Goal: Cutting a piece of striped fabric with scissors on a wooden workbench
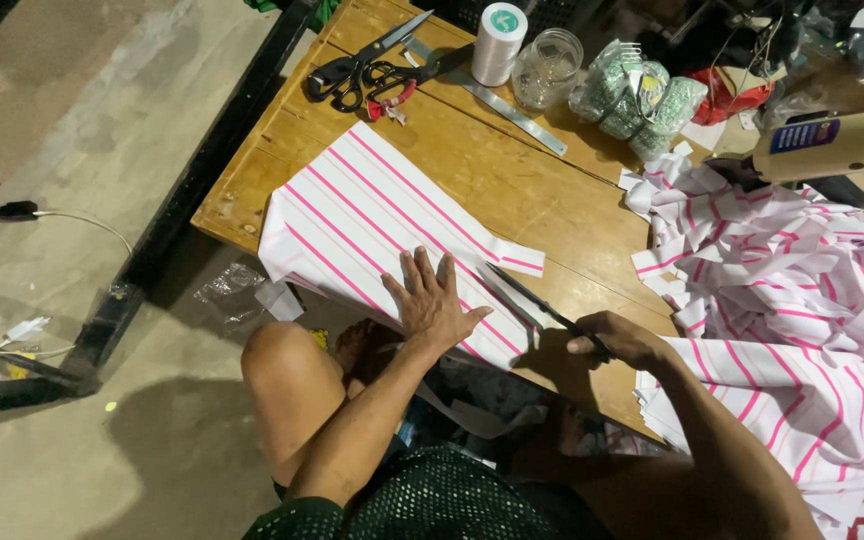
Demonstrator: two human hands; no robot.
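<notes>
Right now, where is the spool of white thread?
The spool of white thread stands at the far edge of the wooden table, near the top middle of the head view, between the black scissors and the clear jar.

I see bare table [512,180] open beyond the striped cloth [372,220], hemmed by the fabric pile [802,290] right and spare scissors [372,72], ruler [512,108], jar [548,68] behind.
</notes>
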